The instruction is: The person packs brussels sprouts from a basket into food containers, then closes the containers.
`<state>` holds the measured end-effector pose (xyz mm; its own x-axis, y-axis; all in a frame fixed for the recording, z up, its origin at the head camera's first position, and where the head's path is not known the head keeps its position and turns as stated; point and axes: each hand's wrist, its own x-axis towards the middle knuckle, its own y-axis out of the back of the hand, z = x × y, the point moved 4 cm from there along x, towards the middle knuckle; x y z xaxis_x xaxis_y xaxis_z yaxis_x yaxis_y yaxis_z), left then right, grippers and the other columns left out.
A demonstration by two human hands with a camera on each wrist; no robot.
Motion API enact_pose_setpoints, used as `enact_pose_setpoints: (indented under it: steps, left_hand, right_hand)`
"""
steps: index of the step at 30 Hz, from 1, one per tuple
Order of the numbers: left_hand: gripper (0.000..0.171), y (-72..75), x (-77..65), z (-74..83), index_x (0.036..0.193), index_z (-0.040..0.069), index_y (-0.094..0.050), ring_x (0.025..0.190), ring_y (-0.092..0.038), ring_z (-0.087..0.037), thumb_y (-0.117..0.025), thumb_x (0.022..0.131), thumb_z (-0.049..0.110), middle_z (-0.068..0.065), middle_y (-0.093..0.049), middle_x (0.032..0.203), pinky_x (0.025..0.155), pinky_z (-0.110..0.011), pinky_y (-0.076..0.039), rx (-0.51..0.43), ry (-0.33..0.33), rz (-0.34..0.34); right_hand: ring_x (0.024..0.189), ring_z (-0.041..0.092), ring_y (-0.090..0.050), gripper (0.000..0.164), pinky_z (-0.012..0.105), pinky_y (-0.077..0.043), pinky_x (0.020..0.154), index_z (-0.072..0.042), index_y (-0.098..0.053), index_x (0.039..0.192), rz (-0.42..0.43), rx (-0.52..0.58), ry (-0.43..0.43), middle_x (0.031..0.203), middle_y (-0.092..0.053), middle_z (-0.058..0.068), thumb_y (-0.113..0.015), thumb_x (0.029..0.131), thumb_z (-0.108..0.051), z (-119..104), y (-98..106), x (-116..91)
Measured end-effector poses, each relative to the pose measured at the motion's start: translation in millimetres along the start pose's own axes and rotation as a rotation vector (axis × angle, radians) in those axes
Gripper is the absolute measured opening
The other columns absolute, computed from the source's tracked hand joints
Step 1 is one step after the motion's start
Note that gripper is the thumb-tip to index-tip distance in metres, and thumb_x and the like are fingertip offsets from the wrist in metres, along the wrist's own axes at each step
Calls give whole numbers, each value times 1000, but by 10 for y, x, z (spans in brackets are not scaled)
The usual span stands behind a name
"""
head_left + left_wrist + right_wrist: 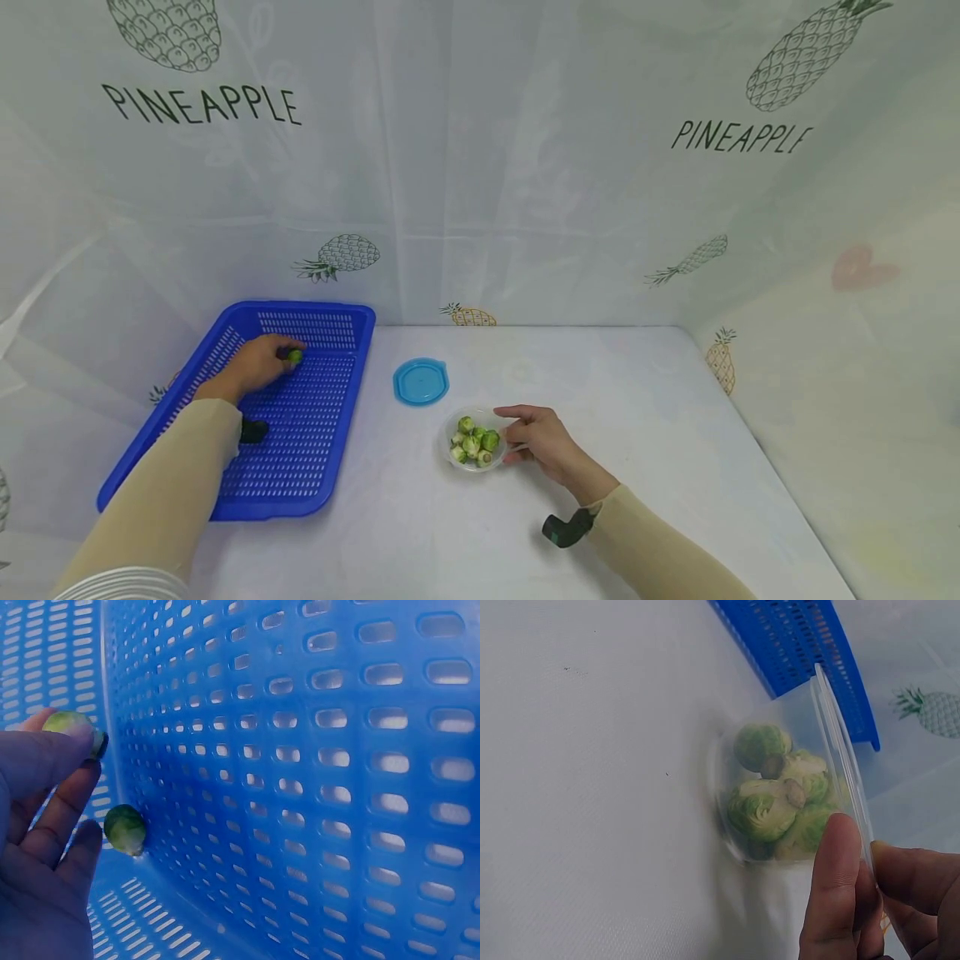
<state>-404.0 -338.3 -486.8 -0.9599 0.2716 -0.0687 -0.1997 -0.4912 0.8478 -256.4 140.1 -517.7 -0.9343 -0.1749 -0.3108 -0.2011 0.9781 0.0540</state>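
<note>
Inside the blue basket (345,417), my left hand (258,364) pinches a Brussels sprout (295,357) between thumb and fingers. The left wrist view shows that pinched sprout (69,724) above another Brussels sprout (125,829), which lies in the basket against its side. On the table, a small clear plastic container (453,460) holds several Brussels sprouts (471,445). My right hand (543,437) grips this container's rim at its right side; the right wrist view shows the thumb and fingers (835,877) on either side of the rim.
A light blue lid (421,382) lies flat on the white table (600,392), behind the container and right of the basket. White sheeting (525,167) printed with pineapples hangs at the back and sides.
</note>
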Motion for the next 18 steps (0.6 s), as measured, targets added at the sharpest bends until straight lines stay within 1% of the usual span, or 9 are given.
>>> enact_pose_setpoints:
  steps: [3,6,10,13,18]
  left_hand:
    - [35,20,-22,11,133,-4,-64,118,-61,-50,-63,99,0,-32,-65,129,99,-67,-50,-31,-1,18]
    - [32,42,-43,30,130,-4,-63,114,-63,-48,-63,98,-2,-30,-66,125,93,-61,-53,-55,-9,38]
    - [35,58,-50,54,133,-2,-63,110,-65,-45,-64,98,-1,-30,-66,125,87,-57,-54,-51,-21,54]
    - [35,57,-36,79,134,2,-66,109,-66,-43,-66,99,3,-28,-67,128,89,-57,-54,-48,-29,58]
    - [29,58,-19,145,128,4,-69,107,-67,-38,-68,99,6,-25,-68,127,88,-53,-54,-69,-46,69]
  right_hand:
    - [74,16,-59,51,32,-63,68,0,-61,145,1,1,2,83,-61,5,-60,94,3,-14,-3,-8]
    - [74,16,-58,51,32,-63,68,1,-61,145,0,0,3,82,-61,5,-61,94,3,-21,-4,-10]
    - [75,17,-58,51,32,-64,68,1,-61,145,2,-6,6,83,-60,5,-61,94,3,-23,-5,-15]
    - [75,17,-58,51,32,-64,68,0,-61,145,7,-9,4,83,-60,5,-61,94,3,-25,-8,-26]
    - [74,17,-58,51,31,-64,67,0,-62,144,9,-8,-2,83,-59,5,-61,94,3,-17,-14,-41]
